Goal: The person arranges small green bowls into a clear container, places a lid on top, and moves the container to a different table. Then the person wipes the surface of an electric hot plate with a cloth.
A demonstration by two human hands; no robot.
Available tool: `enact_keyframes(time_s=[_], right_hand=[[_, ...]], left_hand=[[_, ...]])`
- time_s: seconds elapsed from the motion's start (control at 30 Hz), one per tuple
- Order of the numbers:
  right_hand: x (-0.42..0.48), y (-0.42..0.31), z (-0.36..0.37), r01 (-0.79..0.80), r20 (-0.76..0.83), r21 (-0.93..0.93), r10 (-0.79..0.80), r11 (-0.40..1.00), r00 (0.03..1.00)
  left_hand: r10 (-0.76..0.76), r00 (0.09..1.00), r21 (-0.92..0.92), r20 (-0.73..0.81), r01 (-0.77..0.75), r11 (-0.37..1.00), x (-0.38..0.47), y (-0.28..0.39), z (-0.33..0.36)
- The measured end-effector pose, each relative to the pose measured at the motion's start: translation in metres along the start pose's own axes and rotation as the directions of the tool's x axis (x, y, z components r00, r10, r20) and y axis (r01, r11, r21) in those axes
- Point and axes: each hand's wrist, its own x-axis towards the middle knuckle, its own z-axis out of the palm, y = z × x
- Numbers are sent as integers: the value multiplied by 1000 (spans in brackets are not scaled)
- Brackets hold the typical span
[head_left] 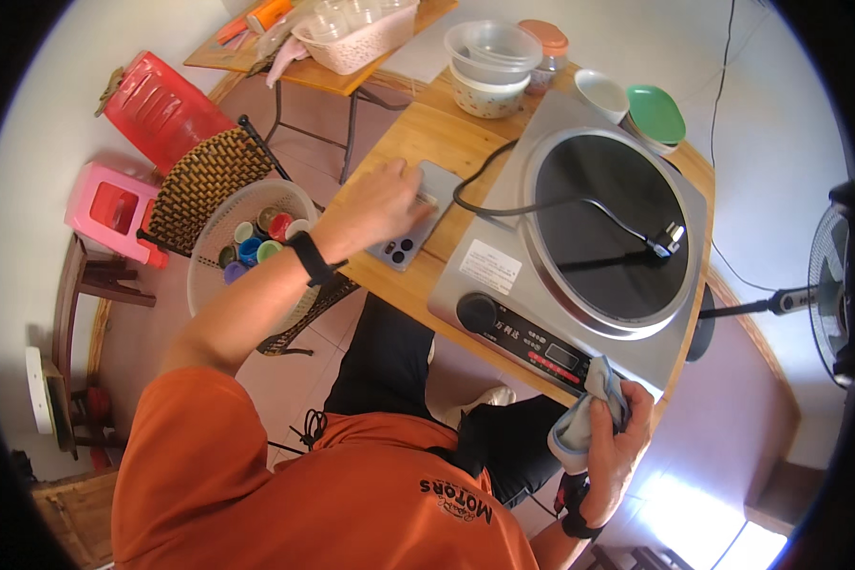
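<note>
My left hand (390, 203) is over a grey smartphone (422, 231), which lies camera side up on the wooden table; its fingers are bent and apart, and whether they touch the phone is hard to tell. In my right hand (616, 434) is a bunched pale grey-blue cloth (593, 417), held by the front right corner of an electric cooktop (445, 288). The cooktop has a round black plate (598, 164), a knob (477, 313) and a control panel. Its black cord loops over the plate, with the plug (666, 241) resting on it.
Stacked bowls (491, 53), a jar with an orange lid (545, 43), a white bowl (600, 94) and a green dish (655, 114) stand behind the cooktop. A basket of colourful caps (210, 206) sits on a woven chair at left. A fan (830, 292) stands at right.
</note>
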Motion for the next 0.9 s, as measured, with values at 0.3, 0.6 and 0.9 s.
enact_keyframes(time_s=[0.3, 0.6, 0.9], right_hand=[[1, 7, -1, 3, 15, 37, -3, 999, 1000], [1, 9, -4, 51, 46, 38, -53, 998, 998], [1, 11, -6, 92, 51, 36, -94, 995, 994]], left_hand=[[-88, 990, 59, 106, 82, 995, 2, 18, 12], [-129, 981, 61, 147, 121, 991, 5, 17, 14], [-204, 958, 21, 201, 204, 979, 6, 21, 6]])
